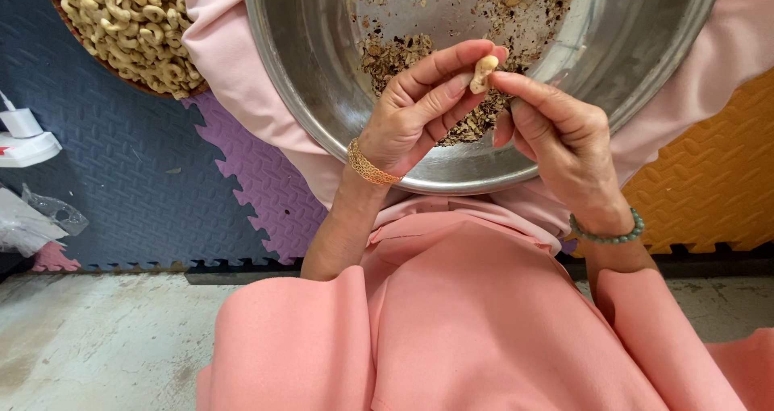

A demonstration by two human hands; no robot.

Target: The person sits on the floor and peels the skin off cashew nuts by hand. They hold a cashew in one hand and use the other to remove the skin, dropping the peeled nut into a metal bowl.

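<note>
Seen from above, two bare hands meet over a wide steel bowl (322,97) that rests in the lap of a person dressed in pink. Between them sits a single pale cashew kernel (483,72) — held at the fingertips, above the bowl's near half. The left hand (419,109), with a gold bracelet (367,165) at the wrist, pinches the kernel between thumb and forefinger from the left. The right hand (564,141), with a green bead bracelet (609,234), presses its forefinger tip against the kernel's right side; its other fingers curl loosely. Both hands are equally near, touching the kernel from opposite sides. The kernel's long axis runs roughly up and down in the picture, tilted slightly to the right at the top.

Below the hands, brown flakes of husk (403,56) litter the bowl's floor. A basket of peeled cashews (129,24) sits well apart at upper left, on foam floor mats (121,177).
</note>
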